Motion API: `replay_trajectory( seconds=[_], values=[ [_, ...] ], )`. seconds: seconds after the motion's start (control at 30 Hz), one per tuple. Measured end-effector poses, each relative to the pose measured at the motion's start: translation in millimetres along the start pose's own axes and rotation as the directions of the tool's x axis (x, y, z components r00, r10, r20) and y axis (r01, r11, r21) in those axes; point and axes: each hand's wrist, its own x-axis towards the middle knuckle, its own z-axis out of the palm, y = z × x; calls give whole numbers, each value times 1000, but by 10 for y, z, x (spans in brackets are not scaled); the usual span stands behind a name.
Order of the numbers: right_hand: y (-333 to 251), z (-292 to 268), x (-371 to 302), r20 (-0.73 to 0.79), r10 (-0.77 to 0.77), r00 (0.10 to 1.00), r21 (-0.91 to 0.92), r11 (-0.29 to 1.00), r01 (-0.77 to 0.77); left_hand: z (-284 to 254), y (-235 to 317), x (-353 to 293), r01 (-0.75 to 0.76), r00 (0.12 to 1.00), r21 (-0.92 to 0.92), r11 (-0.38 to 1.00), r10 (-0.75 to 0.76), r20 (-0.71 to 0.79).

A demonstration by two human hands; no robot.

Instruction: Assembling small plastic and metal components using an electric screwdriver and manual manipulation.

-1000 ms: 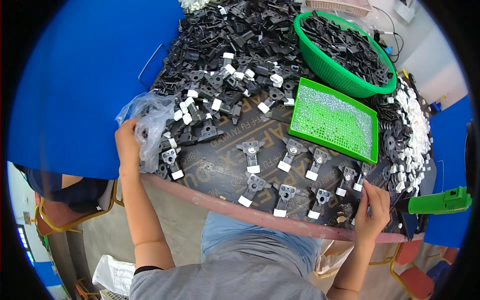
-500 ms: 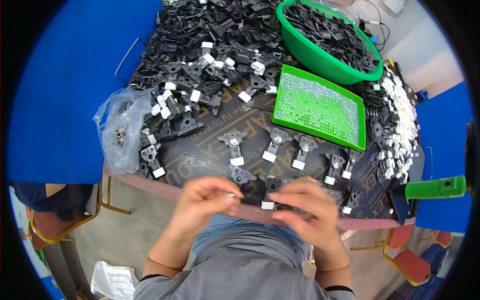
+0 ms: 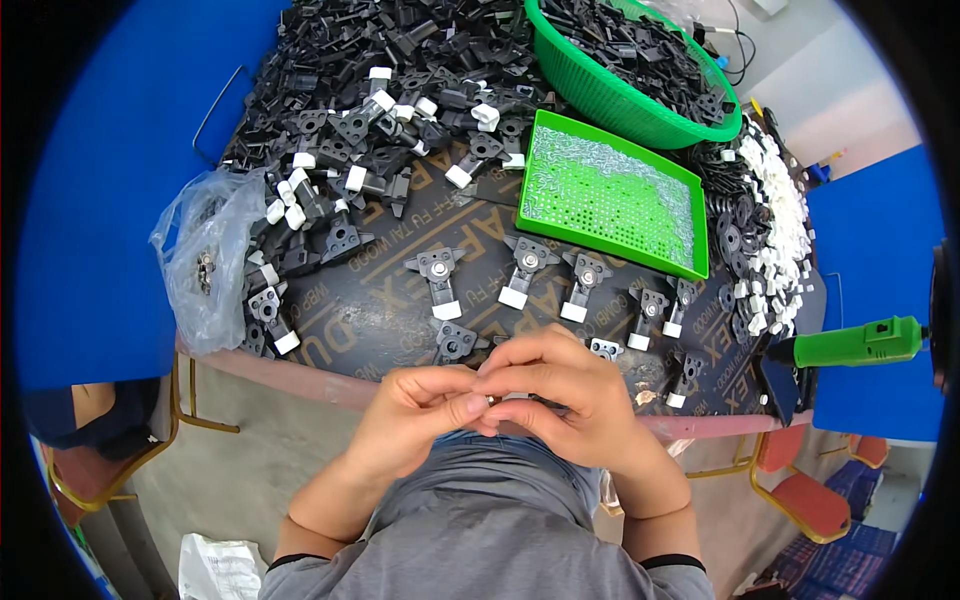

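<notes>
My left hand (image 3: 425,415) is closed, thumb and fingertips pinching a small metal piece (image 3: 491,400). My right hand (image 3: 570,390) meets it at the fingertips, curled round a black plastic part (image 3: 545,402) that its fingers mostly hide. Both hands are in front of my body at the table's near edge. Just beyond them lies a black flanged part (image 3: 457,342). Farther off, black parts with white end caps lie in a loose row, among them one with a metal disc in its middle (image 3: 437,268) and another like it (image 3: 529,259).
A green tray (image 3: 610,262) of small silvery pieces stands beyond the row, before a green basket (image 3: 640,115) of black parts. Black parts (image 3: 400,40) are heaped at back left, near a clear bag (image 3: 205,290). White caps (image 3: 775,230) and a green power screwdriver (image 3: 855,343) are at right.
My hands have come together, the right moving left to the left hand's fingertips. The black part with a white cap between them no longer shows on the table. The view has shifted slightly.
</notes>
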Motion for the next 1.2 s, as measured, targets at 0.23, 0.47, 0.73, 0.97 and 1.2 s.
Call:
replay_trajectory(
  seconds=[0.23, 0.47, 0.73, 0.97, 1.2],
  values=[
    [-3, 65, 9, -21, -72, 997, -140, 988, 68, -34, -61, -49, -14, 999, 12, 1000, 14, -36],
    [-8, 92, 45, -21, -79, 997, -153, 985, 75, -42, -18, -64, 21, 999, -57, 998, -23, -24],
    [34, 205, 32, -12, -85, 996, -173, 982, 81, -134, -60, -130, 38, 999, -100, 994, -41, -26],
    [73, 290, 10, 8, -88, 996, -128, 988, 88, -200, -85, -253, 46, 995, -103, 994, -54, -83],
    [214, 364, 102, -101, -57, 993, -419, 908, 9, -203, -56, -379, 80, 982, -38, 996, -85, -168]
  ],
)
